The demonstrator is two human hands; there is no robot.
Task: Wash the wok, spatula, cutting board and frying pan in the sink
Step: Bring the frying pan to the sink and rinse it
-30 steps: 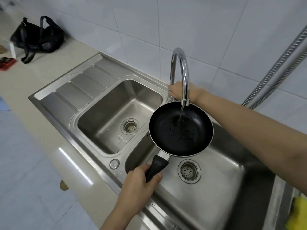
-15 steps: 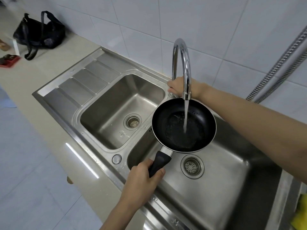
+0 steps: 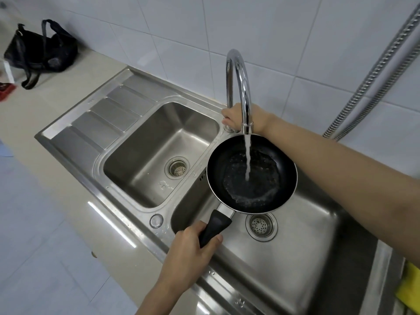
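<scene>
The frying pan (image 3: 251,173) hangs level over the right-hand basin of the sink (image 3: 295,258), directly under the faucet (image 3: 238,92), with a steady stream landing a little right of centre and a shallow pool spreading across the black base. The left hand (image 3: 188,253) has its fingers wrapped tight round the black handle, near its end. The right hand (image 3: 236,118) reaches behind the spout to the tap's base (whether it grips the lever or only rests there cannot be told, since the spout hides the fingers). To rinse well, the pan should probably be tilted and swirled slowly so the water sweeps the whole base and sidewall, then tipped toward the drain (image 3: 261,225); keeping the flow moderate should limit splashing over the rim.
</scene>
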